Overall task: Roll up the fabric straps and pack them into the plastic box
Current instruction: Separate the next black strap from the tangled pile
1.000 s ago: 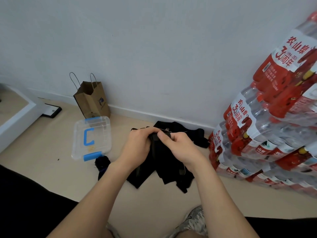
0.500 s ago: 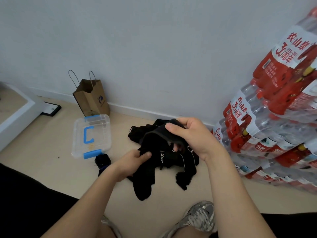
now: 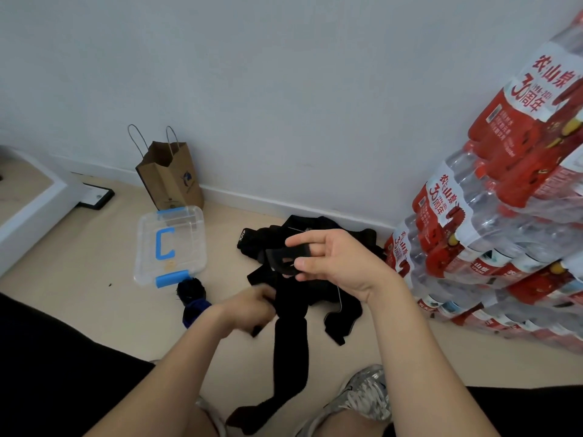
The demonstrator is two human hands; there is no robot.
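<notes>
One long black fabric strap (image 3: 290,351) hangs from both my hands down toward my feet. My right hand (image 3: 334,263) pinches its upper end between thumb and fingers, raised above the floor. Lower and to the left, my left hand (image 3: 249,310) grips the same strap; it is blurred by motion. A heap of more black straps (image 3: 340,307) lies on the floor behind my hands. The clear plastic box (image 3: 148,247) with blue latches and a closed lid sits on the floor to the left. A rolled dark strap (image 3: 191,293) lies right in front of the box.
A brown paper bag (image 3: 170,181) stands against the wall behind the box. Stacked packs of bottled water (image 3: 504,234) fill the right side. A white step edge (image 3: 34,203) and a small black-framed item (image 3: 94,197) are at the left. My shoe (image 3: 362,402) is at the bottom.
My right hand has kept the strap's end raised while my left hand slid down and toward me, drawing the strap out long from the heap.
</notes>
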